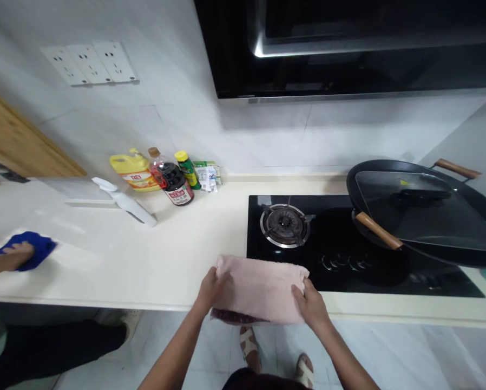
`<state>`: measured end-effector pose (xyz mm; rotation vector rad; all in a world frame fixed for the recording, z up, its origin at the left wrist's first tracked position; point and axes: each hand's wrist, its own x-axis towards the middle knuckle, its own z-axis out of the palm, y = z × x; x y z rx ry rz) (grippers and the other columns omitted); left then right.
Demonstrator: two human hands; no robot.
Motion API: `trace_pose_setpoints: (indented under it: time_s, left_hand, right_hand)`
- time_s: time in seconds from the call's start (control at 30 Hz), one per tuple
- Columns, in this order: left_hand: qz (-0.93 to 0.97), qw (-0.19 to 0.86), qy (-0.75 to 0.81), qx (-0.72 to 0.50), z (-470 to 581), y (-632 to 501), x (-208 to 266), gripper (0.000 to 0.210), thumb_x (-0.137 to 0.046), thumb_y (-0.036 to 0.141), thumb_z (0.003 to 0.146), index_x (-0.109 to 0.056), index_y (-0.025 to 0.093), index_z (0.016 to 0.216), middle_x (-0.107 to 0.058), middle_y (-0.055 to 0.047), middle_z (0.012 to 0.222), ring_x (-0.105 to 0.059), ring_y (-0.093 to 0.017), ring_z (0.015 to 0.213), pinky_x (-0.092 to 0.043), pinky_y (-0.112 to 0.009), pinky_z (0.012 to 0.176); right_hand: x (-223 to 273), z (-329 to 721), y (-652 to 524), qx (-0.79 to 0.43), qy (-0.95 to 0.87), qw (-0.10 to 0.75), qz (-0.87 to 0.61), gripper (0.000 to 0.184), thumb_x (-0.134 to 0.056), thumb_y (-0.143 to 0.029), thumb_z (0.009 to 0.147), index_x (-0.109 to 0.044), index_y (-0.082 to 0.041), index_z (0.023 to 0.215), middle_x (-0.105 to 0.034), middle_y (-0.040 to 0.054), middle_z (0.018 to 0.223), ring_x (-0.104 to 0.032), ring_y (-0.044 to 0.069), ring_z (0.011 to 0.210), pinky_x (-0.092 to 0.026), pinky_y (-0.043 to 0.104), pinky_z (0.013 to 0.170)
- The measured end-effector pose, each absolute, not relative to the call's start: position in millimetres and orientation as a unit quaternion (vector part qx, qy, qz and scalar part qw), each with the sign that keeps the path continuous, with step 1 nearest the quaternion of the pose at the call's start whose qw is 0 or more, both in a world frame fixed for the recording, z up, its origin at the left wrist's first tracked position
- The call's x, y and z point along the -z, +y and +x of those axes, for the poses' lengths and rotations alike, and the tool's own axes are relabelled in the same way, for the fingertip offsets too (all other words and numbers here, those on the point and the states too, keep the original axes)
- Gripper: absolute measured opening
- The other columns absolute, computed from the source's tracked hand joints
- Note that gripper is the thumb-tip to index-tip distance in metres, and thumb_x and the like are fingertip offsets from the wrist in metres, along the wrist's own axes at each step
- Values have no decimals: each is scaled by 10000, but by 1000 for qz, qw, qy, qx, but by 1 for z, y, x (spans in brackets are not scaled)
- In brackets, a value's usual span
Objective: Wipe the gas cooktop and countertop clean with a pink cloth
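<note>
A pink cloth (pixel 261 287) is stretched between my two hands, over the counter's front edge and the near left corner of the gas stove (pixel 336 281). My left hand (pixel 211 290) grips the cloth's left side, thumb on top. On the right side, my right hand (pixel 311 304) pinches it near the corner. A dark patterned part shows along the cloth's lower left edge. The gas burner (pixel 285 223) lies just beyond the cloth, with the control knobs (pixel 344 262) to its right.
A large lidded pan (pixel 429 211) with wooden handles covers the stove's right side. Bottles, including a yellow jug (pixel 139 176) and a dark sauce bottle (pixel 173 181), stand by the wall. A white spray bottle (pixel 125 201) is nearby. At far left, another person's hand (pixel 20 253) presses a blue cloth (pixel 40 249).
</note>
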<state>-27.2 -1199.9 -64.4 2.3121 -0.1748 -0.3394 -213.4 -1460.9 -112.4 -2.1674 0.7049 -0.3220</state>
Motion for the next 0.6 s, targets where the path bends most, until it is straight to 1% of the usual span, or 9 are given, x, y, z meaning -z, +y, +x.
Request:
trace_pose_setpoints:
  time_s: [0.07,0.13,0.2,0.23,0.3,0.37,0.4,0.47,0.6]
  left_hand:
    - [885,441,-60,134,-17,-1193,53,399,-547,633,839,-576,236,879,-666,-23,848,-643,-239,872,-514,-342,761]
    - [864,483,-47,132,-7,-1188,41,487,-531,693,829,-584,226,957,-684,-22,898,-654,-229,879,-527,-328,739]
    - [848,511,-31,134,2,-1186,33,547,-578,727,786,-591,216,979,-694,-23,889,-660,-224,838,-528,-322,697]
    - [842,521,-24,135,5,-1185,32,572,-623,737,745,-598,210,966,-694,-21,864,-659,-222,810,-523,-319,674]
    - [835,533,-10,135,10,-1184,32,612,-716,745,633,-607,200,890,-674,-13,782,-638,-214,746,-503,-312,630]
    - [830,542,2,129,14,-1182,35,636,-752,761,537,-596,202,797,-628,2,705,-604,-200,695,-481,-306,602]
    - [828,547,8,124,15,-1181,37,645,-744,778,515,-584,206,767,-609,9,688,-591,-193,682,-476,-306,598]
    - [824,555,15,113,16,-1182,37,650,-708,804,520,-565,214,753,-589,15,687,-575,-184,672,-474,-306,596]
    - [825,556,-12,97,4,-1203,26,567,-668,735,653,-596,216,867,-627,11,759,-582,-176,696,-468,-281,591]
  right_hand:
    - [103,-201,-1462,157,263,465,-831,382,-414,-588,957,-539,-242,1059,-702,64,895,-665,244,809,-511,355,743]
    - [92,-186,-1460,174,253,481,-821,363,-443,-616,933,-511,-260,957,-653,21,791,-615,215,710,-483,335,689]
    - [86,-174,-1459,180,262,485,-815,357,-470,-623,911,-498,-267,930,-628,-3,752,-586,199,661,-468,329,667]
    - [86,-170,-1459,177,273,489,-810,361,-504,-619,889,-511,-265,963,-648,2,790,-598,200,673,-478,332,677]
    - [91,-168,-1463,175,302,495,-796,451,-588,-603,828,-541,-250,1105,-700,47,973,-644,214,755,-520,352,732]
    - [103,-176,-1471,193,325,488,-787,579,-626,-599,800,-548,-225,1236,-683,107,1163,-663,228,839,-554,384,797]
    - [110,-183,-1477,208,329,478,-787,595,-618,-604,813,-558,-214,1258,-665,126,1212,-661,232,864,-562,398,818]
    - [124,-202,-1490,235,323,460,-793,538,-575,-607,864,-602,-207,1223,-652,134,1211,-647,228,866,-571,409,823]
    - [146,-249,-1512,255,330,456,-786,452,-550,-600,902,-656,-212,1108,-668,118,1131,-649,225,861,-581,394,775]
